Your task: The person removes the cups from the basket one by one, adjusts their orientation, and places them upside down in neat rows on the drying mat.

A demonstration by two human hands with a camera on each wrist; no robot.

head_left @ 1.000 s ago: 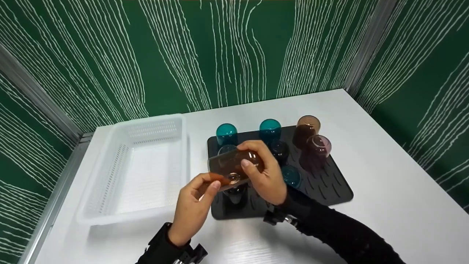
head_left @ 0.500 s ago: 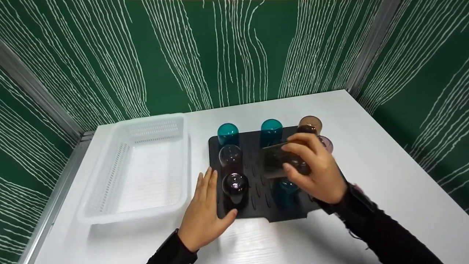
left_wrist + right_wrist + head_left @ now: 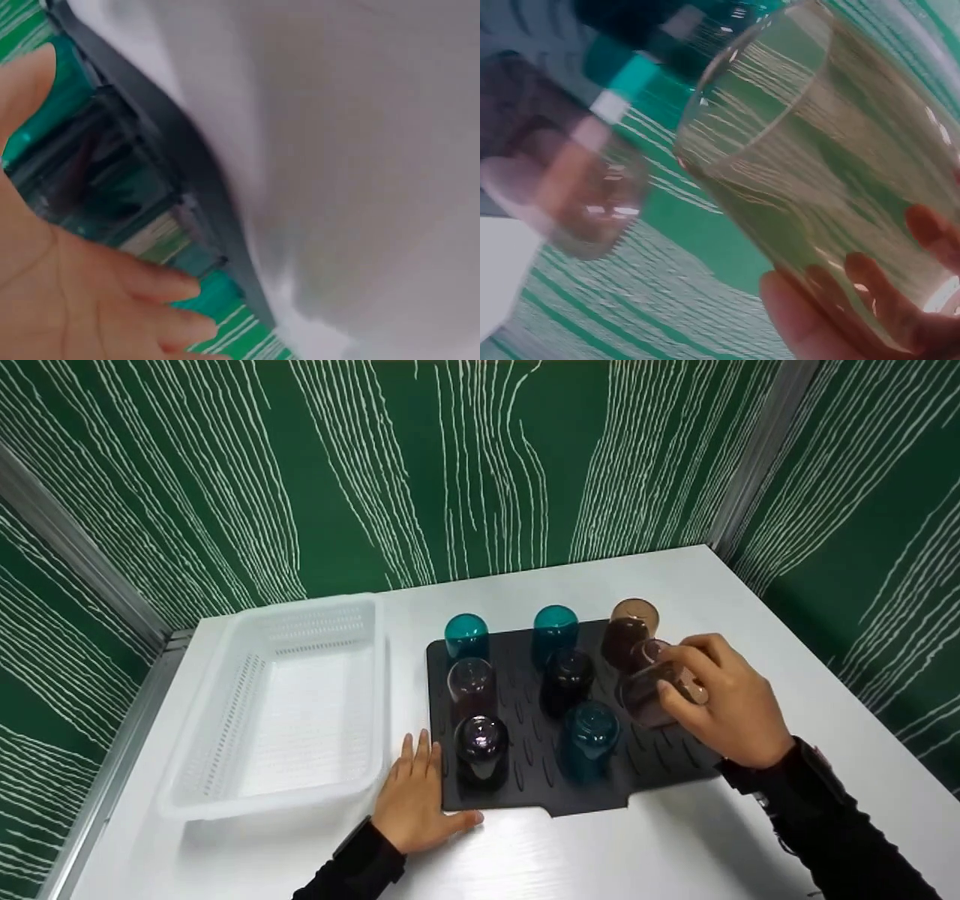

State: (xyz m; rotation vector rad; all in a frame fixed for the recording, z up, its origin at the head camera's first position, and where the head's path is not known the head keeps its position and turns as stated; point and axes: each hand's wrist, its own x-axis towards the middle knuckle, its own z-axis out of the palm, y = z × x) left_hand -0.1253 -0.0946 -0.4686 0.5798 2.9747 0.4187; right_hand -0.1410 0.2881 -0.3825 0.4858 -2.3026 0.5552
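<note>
My right hand grips a clear brown drinking glass near its base, over the right part of the black ridged mat. The glass is tilted, and its open rim shows in the right wrist view. Just behind it a pinkish glass is partly hidden. My left hand lies with straight fingers at the mat's front left corner, beside a dark purple glass. Whether those fingers press the mat's edge or only the table, I cannot tell.
Several upside-down glasses stand on the mat, among them teal glasses at the back, an amber glass back right, and a blue-teal glass in front. A white plastic basket sits left on the white table.
The right hand has carried the brown glass rightward across the mat. My left hand has let go of that glass and come down at the mat's front left corner.
</note>
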